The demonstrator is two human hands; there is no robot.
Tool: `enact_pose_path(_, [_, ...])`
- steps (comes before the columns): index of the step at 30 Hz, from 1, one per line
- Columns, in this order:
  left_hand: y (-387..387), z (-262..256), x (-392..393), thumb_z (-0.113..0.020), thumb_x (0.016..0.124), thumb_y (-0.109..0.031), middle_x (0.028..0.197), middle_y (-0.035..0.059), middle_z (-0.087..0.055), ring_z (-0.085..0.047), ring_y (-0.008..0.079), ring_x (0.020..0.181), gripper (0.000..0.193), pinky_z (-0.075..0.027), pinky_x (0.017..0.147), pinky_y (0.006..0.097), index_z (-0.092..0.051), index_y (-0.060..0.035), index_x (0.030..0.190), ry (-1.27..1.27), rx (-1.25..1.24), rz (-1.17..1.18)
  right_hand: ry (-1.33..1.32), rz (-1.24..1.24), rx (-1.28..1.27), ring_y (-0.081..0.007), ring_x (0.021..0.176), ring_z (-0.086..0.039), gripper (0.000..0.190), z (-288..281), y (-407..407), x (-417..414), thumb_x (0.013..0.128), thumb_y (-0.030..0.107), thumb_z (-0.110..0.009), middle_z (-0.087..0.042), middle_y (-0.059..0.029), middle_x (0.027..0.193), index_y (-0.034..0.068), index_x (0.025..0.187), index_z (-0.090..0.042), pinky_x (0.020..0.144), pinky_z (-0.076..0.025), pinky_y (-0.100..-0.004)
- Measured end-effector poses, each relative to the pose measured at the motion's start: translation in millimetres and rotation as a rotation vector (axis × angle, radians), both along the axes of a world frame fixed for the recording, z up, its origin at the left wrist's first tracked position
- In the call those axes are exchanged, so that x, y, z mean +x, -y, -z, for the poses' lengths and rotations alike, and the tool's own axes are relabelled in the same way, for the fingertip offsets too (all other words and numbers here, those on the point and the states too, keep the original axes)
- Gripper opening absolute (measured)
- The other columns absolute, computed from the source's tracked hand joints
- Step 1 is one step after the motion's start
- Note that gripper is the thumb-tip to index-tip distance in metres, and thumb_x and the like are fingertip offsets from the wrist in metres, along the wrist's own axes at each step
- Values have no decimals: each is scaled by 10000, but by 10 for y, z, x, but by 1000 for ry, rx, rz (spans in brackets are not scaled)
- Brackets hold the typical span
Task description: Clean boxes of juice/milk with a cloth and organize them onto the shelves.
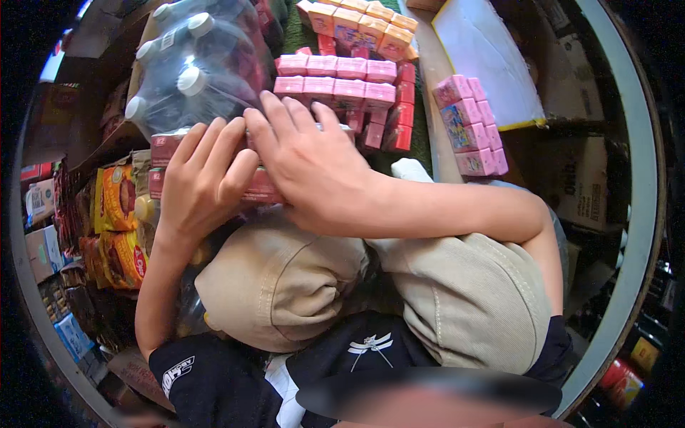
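Note:
Two dark red cartons, an upper carton (162, 151) and a lower carton (262, 188), are stacked in front of my knees. My left hand (206, 174) lies over their left part with its fingers bent over the top; its grip is hidden. My right hand (316, 155) reaches across the right part, palm down, fingers stretched and apart. Its fingertips are close to a block of small pink drink cartons (334, 88). Beyond my left fingers stands a clear-wrapped pack of bottles (225, 64) with white caps.
Orange drink cartons (353, 27) and red ones (404, 112) sit around the pink block. At the right lies a wrapped pink pack (471, 128) beside a yellow-edged white board (487, 59). Yellow snack packets (124, 195) are at the left, a cardboard box (578, 184) at the right.

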State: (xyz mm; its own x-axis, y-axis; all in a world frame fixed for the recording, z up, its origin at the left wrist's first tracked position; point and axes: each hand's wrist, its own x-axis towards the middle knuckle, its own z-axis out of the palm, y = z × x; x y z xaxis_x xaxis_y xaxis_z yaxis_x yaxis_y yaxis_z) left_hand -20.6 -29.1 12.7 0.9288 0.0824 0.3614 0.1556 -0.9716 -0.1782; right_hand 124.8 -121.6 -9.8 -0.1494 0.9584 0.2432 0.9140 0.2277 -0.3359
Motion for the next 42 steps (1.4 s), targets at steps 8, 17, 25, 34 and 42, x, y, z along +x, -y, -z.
enact_pose_path(8, [29,-10,35,-617,691,-268,969,154,-574,-568,300,859,282,-439,791,405,-449,-51,755,0,-96,13,-239,-20,-34,-321,782,-555,610,30,-32,58,571,196,-710,-535,-171,818,-36,1059,-428,701,-432,-385])
enact_pose_path(17, [-14,-52,-99,-757,637,-400,1118,207,-553,-549,384,1006,523,-441,839,445,-415,-38,796,263,-266,26,-544,153,-611,-286,907,-609,662,155,276,571,592,261,-762,-603,-208,965,-27,1106,-459,790,-464,-359])
enact_pose_path(25, [-96,29,-123,-759,672,-256,1123,219,-550,-561,391,976,465,-473,786,418,-409,-42,892,338,-282,-19,-738,390,-281,-194,915,-579,720,51,340,1291,551,267,-811,-600,-123,992,-24,1122,-484,821,-445,-301])
enact_pose_path(34, [-78,31,-111,-686,734,-132,966,178,-614,-603,366,892,370,-497,741,403,-417,-39,971,350,-199,85,-399,550,64,-133,835,-598,655,-56,-259,2551,646,314,-786,-616,-105,951,-57,1108,-509,745,-478,-257])
enact_pose_path(42, [-70,18,-89,-643,778,-107,949,175,-616,-615,352,863,336,-505,724,418,-418,-36,1019,350,-165,147,-242,845,117,-236,888,-617,771,747,-663,3073,543,439,-799,-630,-160,984,-45,1081,-533,782,-487,-328])
